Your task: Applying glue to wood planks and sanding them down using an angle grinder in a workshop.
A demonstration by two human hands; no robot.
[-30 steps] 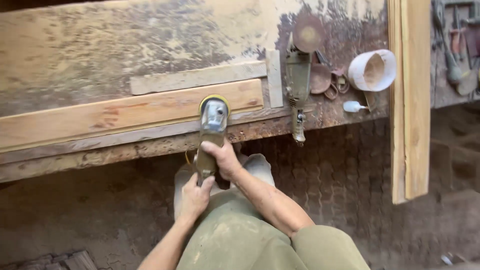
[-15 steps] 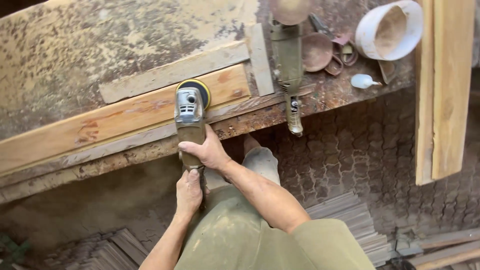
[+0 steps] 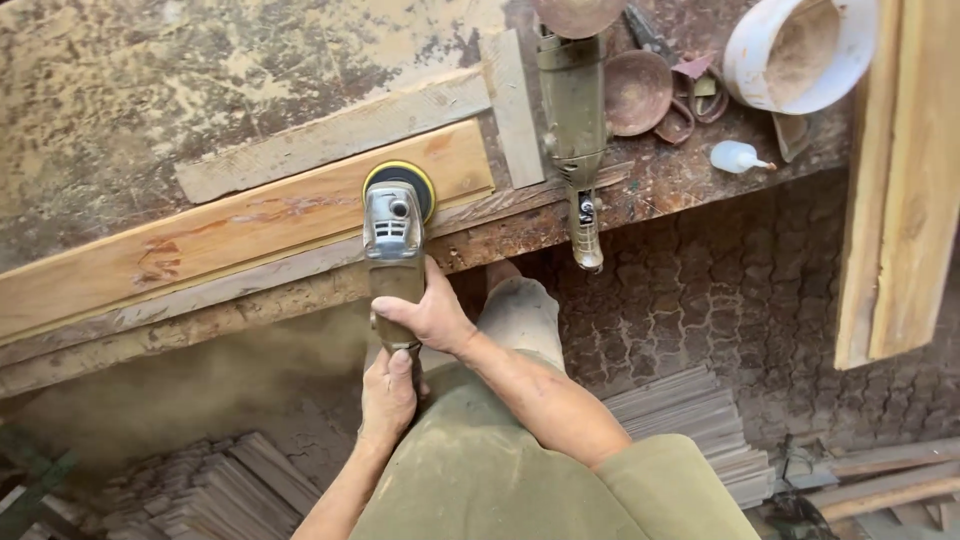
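Both hands, right hand (image 3: 428, 315) ahead of left hand (image 3: 388, 395), have fingers wrapped tight on one sander (image 3: 397, 250), its disc now nearer the plank's (image 3: 230, 240) right end; a second grinder (image 3: 575, 110) lies upper centre on the bench (image 3: 150, 90).

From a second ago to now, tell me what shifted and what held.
The sander slid along the plank toward its right end in the last half second, having sat further left on it just before. Both hands kept their grip: the right hand on the body, the left hand on the rear handle. The second grinder and white bucket stayed where they lay on the bench.
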